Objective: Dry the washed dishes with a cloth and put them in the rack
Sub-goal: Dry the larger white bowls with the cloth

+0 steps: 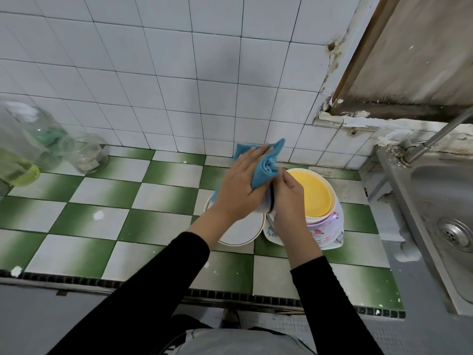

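Stacked dishes [320, 198], seemingly, left of sink [440, 201]

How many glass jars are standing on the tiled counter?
3, all at far left: a large jar at the frame edge, a green-tinted jar behind it, a small jar beside them. More may be cut off.

A single wide-angle view from the person's head looks forward and steeply down, at arm's length, onto the green-and-white checked tiled worktop [84, 242]. Its front edge runs low across the frame. The white tiled wall [153, 73] fills the top, and the stainless steel sink [432, 190] is cut by the right edge.
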Action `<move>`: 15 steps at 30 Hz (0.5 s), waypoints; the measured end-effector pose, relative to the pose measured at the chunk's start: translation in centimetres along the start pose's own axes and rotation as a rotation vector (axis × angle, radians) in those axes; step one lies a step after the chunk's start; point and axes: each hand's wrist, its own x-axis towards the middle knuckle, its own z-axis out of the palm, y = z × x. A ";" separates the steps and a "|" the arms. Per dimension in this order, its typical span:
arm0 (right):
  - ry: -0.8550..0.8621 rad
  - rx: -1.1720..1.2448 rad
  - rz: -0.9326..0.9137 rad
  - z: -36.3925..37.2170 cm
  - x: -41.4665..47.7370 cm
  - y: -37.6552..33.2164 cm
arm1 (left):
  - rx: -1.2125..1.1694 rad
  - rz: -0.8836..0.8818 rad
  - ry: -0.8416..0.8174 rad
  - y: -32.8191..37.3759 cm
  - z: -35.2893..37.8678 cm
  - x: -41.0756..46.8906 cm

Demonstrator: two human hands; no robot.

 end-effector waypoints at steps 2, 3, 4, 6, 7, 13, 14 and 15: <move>0.018 -0.106 -0.040 -0.4 -0.2 -0.2 | -0.180 -0.269 0.042 0.0 -0.6 0.5; 0.018 -0.129 -0.054 -0.5 -0.2 -0.2 | -0.205 -0.395 0.076 0.0 -0.7 0.8; 0.022 -0.145 -0.057 -0.6 -0.3 -0.2 | -0.181 -0.453 0.087 0.0 -0.8 0.8; 0.031 -0.129 -0.049 -0.6 -0.3 -0.3 | -0.079 -0.351 0.054 0.3 -0.8 0.0; 0.030 -0.087 -0.040 -0.6 -0.3 -0.4 | -0.031 -0.216 0.020 0.4 -0.7 -0.5; -0.009 -0.083 -0.062 -0.1 -0.8 -1.0 | -0.038 0.011 -0.043 -0.3 -0.5 -1.8; -0.010 -0.111 -0.077 -0.2 -0.9 -1.0 | -0.133 -0.093 -0.029 -0.2 -0.7 -1.5; -0.006 -0.122 -0.078 -0.4 -0.9 -1.0 | -0.219 -0.236 -0.005 0.0 -1.0 -1.1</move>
